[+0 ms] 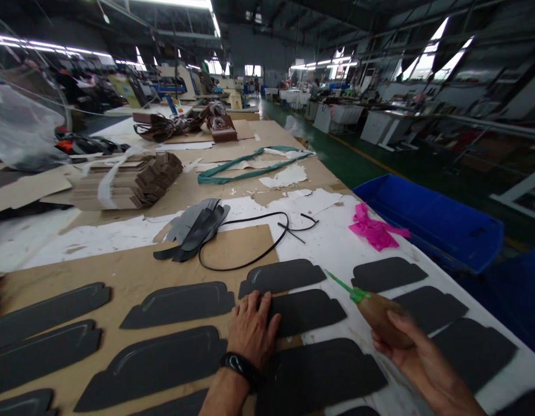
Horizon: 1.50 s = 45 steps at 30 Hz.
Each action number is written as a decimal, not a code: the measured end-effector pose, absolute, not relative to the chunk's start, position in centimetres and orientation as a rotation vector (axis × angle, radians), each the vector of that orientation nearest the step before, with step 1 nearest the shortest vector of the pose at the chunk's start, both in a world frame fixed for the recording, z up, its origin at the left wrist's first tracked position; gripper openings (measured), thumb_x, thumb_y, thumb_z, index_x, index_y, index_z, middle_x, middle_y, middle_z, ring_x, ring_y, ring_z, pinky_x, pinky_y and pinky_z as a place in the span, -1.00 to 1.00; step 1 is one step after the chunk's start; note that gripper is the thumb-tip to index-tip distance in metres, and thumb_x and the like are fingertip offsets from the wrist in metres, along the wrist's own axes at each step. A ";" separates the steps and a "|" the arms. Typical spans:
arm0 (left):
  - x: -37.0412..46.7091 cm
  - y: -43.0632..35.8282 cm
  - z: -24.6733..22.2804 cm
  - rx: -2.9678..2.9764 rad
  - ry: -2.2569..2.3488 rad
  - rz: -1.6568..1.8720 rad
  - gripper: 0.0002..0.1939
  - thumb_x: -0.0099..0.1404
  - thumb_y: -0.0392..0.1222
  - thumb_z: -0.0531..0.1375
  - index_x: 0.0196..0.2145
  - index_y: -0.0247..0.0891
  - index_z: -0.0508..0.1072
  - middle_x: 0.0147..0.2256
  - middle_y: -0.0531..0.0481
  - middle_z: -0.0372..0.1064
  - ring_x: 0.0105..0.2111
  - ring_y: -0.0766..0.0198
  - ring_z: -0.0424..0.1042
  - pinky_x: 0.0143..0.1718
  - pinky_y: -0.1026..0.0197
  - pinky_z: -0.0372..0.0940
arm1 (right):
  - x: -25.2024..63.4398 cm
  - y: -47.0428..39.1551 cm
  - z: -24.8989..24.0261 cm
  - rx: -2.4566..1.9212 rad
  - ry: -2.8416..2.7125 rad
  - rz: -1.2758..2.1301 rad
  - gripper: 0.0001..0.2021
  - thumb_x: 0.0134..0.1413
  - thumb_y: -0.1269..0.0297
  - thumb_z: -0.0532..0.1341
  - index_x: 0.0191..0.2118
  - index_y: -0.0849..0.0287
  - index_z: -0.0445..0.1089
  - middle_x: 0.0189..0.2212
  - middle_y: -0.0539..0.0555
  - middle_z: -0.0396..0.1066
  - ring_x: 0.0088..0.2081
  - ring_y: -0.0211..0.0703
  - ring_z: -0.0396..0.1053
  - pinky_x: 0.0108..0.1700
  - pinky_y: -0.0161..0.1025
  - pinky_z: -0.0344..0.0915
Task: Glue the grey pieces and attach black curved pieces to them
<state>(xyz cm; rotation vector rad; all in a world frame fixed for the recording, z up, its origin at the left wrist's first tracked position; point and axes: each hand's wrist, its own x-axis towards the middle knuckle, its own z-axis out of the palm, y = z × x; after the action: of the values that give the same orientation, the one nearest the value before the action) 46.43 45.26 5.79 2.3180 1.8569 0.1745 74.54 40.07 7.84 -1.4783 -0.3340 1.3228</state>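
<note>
My left hand (pixel 252 328), with a black band on the wrist, lies with its fingers spread at the left end of a dark flat piece (pixel 309 311) in the middle of the table. My right hand (pixel 408 346) is wrapped round a brown bottle (pixel 382 316) with a green nozzle (pixel 340 282). The bottle is held tilted above the table, its nozzle pointing up and left towards another dark piece (pixel 285 276). More dark pieces of the same shape lie in rows on both sides; several at the left show a shiny curved line along the edge.
Beyond the pieces lie grey and black scraps (pixel 200 225), a black cord (pixel 267 215), pink cloth (pixel 375 227), a teal band (pixel 233 171) and a tied stack of boards (pixel 124 180). A blue bin (pixel 427 219) stands past the table's right edge.
</note>
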 end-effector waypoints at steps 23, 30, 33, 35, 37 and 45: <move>70.3 18.5 3.0 2.680 0.935 1.154 -0.82 0.25 -0.26 0.03 -0.30 -0.08 0.41 -0.38 0.09 0.46 -0.41 0.30 0.38 -0.47 0.27 0.24 | 95.2 10.6 9.7 -1.485 0.069 1.081 -0.55 -0.41 0.16 0.41 -0.26 0.05 0.33 -0.43 0.03 0.49 -0.48 -0.01 0.45 -0.47 -0.12 0.43; 76.5 13.4 0.3 2.858 1.099 0.816 -0.64 0.24 0.02 0.05 -0.05 -0.12 0.35 -0.05 0.15 0.38 -0.11 0.24 0.33 -0.20 0.19 0.24 | 98.2 10.1 8.5 -1.812 -0.417 1.167 -0.49 -0.34 0.02 0.31 -0.17 0.09 0.28 -0.36 0.08 0.45 -0.45 0.02 0.43 -0.50 -0.11 0.38; 76.2 13.1 0.2 2.881 1.138 0.731 -0.64 0.26 -0.05 0.05 0.01 -0.09 0.30 0.02 0.19 0.32 -0.02 0.26 0.27 -0.09 0.20 0.17 | 97.8 10.1 8.0 -1.854 -0.568 1.134 -0.51 -0.32 0.02 0.27 -0.18 0.10 0.28 -0.32 0.09 0.44 -0.37 0.04 0.42 -0.50 -0.16 0.37; 75.9 12.9 -0.1 2.909 1.123 0.644 -0.63 0.27 -0.11 0.04 0.05 -0.10 0.26 0.05 0.18 0.29 0.01 0.26 0.24 -0.05 0.20 0.15 | 97.7 10.1 8.1 -1.837 -0.695 1.182 -0.53 -0.29 0.04 0.26 -0.18 0.11 0.29 -0.33 0.08 0.44 -0.34 0.02 0.41 -0.42 -0.18 0.37; 75.8 12.7 -0.3 2.937 1.096 0.556 -0.60 0.28 -0.13 0.03 0.08 -0.12 0.22 0.07 0.15 0.27 0.04 0.26 0.21 -0.04 0.20 0.16 | 97.8 10.3 8.5 -1.811 -0.820 1.260 -0.55 -0.24 0.05 0.25 -0.17 0.12 0.29 -0.30 0.08 0.45 -0.30 0.01 0.41 -0.32 -0.18 0.37; 75.6 12.7 0.1 2.924 1.065 0.464 -0.57 0.31 -0.14 -0.03 0.13 -0.12 0.14 0.11 0.09 0.20 0.06 0.24 0.19 -0.04 0.18 0.18 | 97.6 11.0 8.5 -1.868 -0.890 1.167 -0.53 -0.29 -0.01 0.22 -0.19 0.11 0.29 -0.34 0.07 0.45 -0.31 0.02 0.40 -0.29 -0.13 0.34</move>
<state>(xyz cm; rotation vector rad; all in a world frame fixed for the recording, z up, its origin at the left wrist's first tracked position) 75.65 12.70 0.12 2.9243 1.0647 0.4644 97.60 10.96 8.51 -1.8681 -0.8903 1.1669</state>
